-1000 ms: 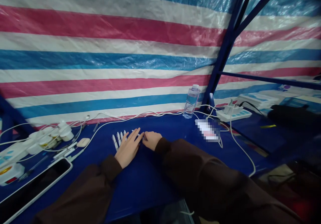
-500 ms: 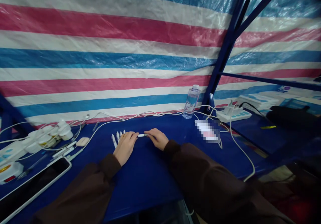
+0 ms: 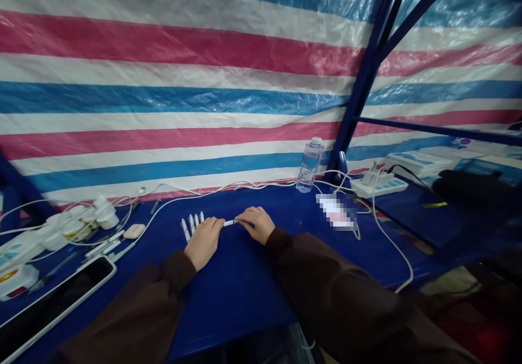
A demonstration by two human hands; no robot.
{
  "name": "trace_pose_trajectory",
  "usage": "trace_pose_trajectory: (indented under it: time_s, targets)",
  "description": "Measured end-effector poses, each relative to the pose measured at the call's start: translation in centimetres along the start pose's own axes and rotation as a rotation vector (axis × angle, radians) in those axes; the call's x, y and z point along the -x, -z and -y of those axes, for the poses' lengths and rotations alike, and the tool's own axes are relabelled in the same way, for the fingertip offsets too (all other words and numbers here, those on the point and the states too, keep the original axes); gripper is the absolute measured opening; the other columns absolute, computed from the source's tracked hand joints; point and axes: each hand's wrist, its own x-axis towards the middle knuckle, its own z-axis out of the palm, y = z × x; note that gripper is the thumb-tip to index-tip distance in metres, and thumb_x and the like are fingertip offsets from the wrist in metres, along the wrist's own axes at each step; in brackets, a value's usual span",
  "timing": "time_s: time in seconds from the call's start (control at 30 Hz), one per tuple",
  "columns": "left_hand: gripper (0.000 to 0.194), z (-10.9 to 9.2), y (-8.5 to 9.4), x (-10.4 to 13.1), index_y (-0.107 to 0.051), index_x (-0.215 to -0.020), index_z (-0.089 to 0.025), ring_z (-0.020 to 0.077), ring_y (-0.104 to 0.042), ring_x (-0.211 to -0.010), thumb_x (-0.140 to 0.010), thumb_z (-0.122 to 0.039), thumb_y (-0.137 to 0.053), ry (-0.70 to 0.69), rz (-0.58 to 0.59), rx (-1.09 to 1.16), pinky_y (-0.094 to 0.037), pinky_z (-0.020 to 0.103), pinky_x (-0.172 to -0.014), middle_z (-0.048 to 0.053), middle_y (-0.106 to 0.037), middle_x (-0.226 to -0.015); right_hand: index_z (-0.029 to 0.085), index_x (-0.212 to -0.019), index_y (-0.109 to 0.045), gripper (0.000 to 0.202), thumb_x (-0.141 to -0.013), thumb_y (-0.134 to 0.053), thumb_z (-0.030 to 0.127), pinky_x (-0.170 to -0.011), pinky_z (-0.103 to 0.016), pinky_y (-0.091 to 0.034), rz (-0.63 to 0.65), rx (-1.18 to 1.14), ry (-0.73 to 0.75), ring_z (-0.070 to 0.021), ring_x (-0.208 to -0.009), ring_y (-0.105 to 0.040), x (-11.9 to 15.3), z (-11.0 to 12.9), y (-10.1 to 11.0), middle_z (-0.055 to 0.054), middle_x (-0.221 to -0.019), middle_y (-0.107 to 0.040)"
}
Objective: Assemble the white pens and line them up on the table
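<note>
A white pen (image 3: 230, 223) lies crosswise between my two hands, just above or on the blue tabletop (image 3: 240, 293); which of these I cannot tell. My left hand (image 3: 205, 242) is closed on its left end, the fingertips hiding that part. At the other end, my right hand (image 3: 258, 225) pinches the darker tip between thumb and fingers. Beyond my left hand, several white pens (image 3: 191, 224) lie side by side in a row, their lower ends partly covered by that hand.
A clear bottle (image 3: 310, 165) stands at the back. To the left are a phone (image 3: 61, 304), a small beige case (image 3: 134, 231) and white plugs (image 3: 106, 212) with cables. On the right lie a blurred-out item (image 3: 337, 212), a power strip (image 3: 379, 183) and a dark pouch (image 3: 468, 187).
The pen between my hands has tilted slightly, its left end a little lower. My left fingers have shifted slightly down, showing more of the pens in the row.
</note>
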Motion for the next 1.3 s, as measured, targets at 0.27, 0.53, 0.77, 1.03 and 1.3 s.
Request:
trace_pose_trajectory:
  time_s: [0.27, 0.53, 0.77, 1.03, 1.3]
  targets:
    - [0.027, -0.2, 0.9, -0.2, -0.054, -0.103, -0.015, 0.0193, -0.055, -0.082, -0.09, -0.017, -0.03, -0.012, -0.079, 0.062, -0.045, 0.035, -0.077, 0.008, -0.057, -0.088, 0.017, -0.098, -0.057, 0.029, -0.085, -0.048, 0.042, -0.072, -0.024, -0.034, -0.019, -0.067, -0.242, -0.013, -0.074, -0.054, 0.0, 0.6, 0.3, -0.001, -0.079, -0.061]
    - [0.029, -0.2, 1.0, -0.2, -0.053, -0.106, -0.016, 0.0191, -0.055, -0.083, -0.091, -0.018, -0.029, -0.03, -0.077, 0.069, -0.045, 0.035, -0.077, 0.007, -0.057, -0.088, 0.015, -0.06, -0.057, 0.054, -0.087, -0.029, 0.052, -0.053, -0.02, -0.034, -0.014, -0.37, -0.481, -0.0095, -0.051, -0.045, 0.0, -0.7, -0.9, 0.001, -0.053, -0.049]
    - [0.027, 0.6, 0.4, -0.1, -0.053, -0.106, -0.015, 0.0193, -0.055, -0.086, -0.091, -0.02, -0.03, 0.032, -0.123, 0.104, -0.044, 0.035, -0.081, 0.008, -0.057, -0.09, 0.017, -0.113, -0.046, 0.059, -0.063, -0.067, 0.04, -0.053, -0.019, -0.038, -0.203, -0.662, -0.408, -0.0097, -0.065, -0.051, -0.5, -0.8, -1.0, -0.004, -0.09, -0.057]
    - [0.029, 0.3, 0.5, -0.2, -0.055, -0.105, -0.017, 0.0186, -0.056, -0.084, -0.091, -0.021, -0.03, -0.001, -0.103, 0.125, -0.045, 0.034, -0.079, 0.007, -0.058, -0.09, 0.013, -0.069, -0.06, 0.046, -0.079, -0.044, 0.055, -0.049, -0.022, -0.038, -0.117, -0.722, -0.559, -0.0082, -0.038, -0.04, -0.5, -1.1, -1.0, 0.006, -0.038, -0.04]
    - [0.028, 0.8, 0.2, -0.1, -0.054, -0.105, -0.017, 0.0183, -0.055, -0.086, -0.092, -0.021, -0.03, 0.041, -0.093, 0.145, -0.044, 0.034, -0.08, 0.007, -0.058, -0.092, 0.016, -0.117, -0.049, 0.064, -0.06, -0.071, 0.036, -0.071, -0.026, -0.046, -0.095, -0.752, -0.47, -0.0112, -0.073, -0.056, -0.6, -1.4, -0.9, -0.009, -0.104, -0.059]
